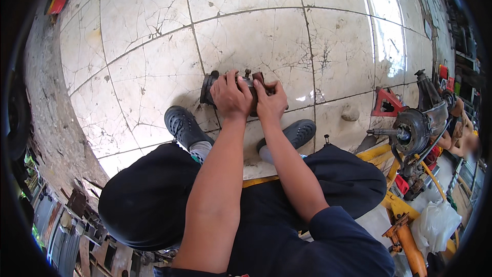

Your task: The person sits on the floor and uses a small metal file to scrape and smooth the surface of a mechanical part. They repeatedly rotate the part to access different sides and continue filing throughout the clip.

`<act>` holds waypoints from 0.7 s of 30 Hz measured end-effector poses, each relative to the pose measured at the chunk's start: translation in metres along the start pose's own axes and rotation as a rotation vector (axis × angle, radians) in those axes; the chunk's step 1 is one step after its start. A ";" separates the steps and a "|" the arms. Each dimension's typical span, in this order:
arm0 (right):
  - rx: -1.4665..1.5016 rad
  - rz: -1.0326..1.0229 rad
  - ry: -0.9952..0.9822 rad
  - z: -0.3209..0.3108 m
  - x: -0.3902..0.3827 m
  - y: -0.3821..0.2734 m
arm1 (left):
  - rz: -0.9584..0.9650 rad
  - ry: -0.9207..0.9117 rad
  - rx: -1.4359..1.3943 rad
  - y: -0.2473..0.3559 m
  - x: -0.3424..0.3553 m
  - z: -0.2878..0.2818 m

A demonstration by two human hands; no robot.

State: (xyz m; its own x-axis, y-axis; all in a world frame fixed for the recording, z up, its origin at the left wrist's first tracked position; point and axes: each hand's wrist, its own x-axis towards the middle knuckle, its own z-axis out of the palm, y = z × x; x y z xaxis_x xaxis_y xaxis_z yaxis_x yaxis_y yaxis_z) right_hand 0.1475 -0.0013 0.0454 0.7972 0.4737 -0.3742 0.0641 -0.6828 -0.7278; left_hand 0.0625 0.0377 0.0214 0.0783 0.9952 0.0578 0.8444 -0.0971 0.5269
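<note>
A dark, roughly cylindrical metal part [250, 80], with a wide round black end [208, 90] on the left and rusty brown surfaces toward the right, lies crosswise in both hands, above the tiles just ahead of the person's feet; whether it touches them cannot be told. The left hand [232, 96] is curled over the part beside the black end, its fingers bent and closed on it. The right hand [271, 100] grips the other end, thumb along the near side of a brown projecting piece and fingers bent around it; the fingertips are partly hidden. The two hands almost meet.

Two dark grey, rounded shoes [185, 125] stand on either side of the forearms, below black trousers [146, 195]. Underneath spreads a floor of pale, cracked, glossy square tiles [246, 36]. To the right lie a rounded brownish stone [350, 113] and a red metal stand [385, 103], near a dark greasy hub and drum assembly [412, 128]. Beyond it another person [461, 128] shows partly, at the rim. Lower right are an orange metal cylinder [411, 249] and a crumpled white plastic bag [439, 220].
</note>
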 end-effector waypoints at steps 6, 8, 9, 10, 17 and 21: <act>0.007 -0.057 0.007 0.009 0.009 -0.014 | -0.015 0.011 -0.018 -0.001 0.001 0.000; 0.026 -0.047 0.029 0.008 0.005 -0.004 | -0.025 0.008 -0.041 0.002 0.000 0.000; 0.018 -0.027 0.028 0.005 0.001 0.005 | -0.030 0.008 -0.053 0.002 0.000 0.000; 0.010 -0.006 0.028 0.004 -0.001 0.012 | -0.025 0.014 -0.046 0.001 0.002 -0.001; 0.217 -0.112 0.037 0.014 0.011 0.015 | -0.011 0.012 -0.027 0.005 0.000 0.000; 0.105 -0.018 0.006 0.009 0.005 0.014 | -0.003 0.024 -0.021 0.001 -0.001 0.000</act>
State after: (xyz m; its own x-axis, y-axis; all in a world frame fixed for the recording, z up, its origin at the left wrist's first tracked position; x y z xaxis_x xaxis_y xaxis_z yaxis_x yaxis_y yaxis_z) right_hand 0.1469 -0.0030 0.0283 0.8000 0.4821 -0.3571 0.0159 -0.6120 -0.7907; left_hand 0.0630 0.0370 0.0221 0.0634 0.9950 0.0766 0.8331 -0.0950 0.5449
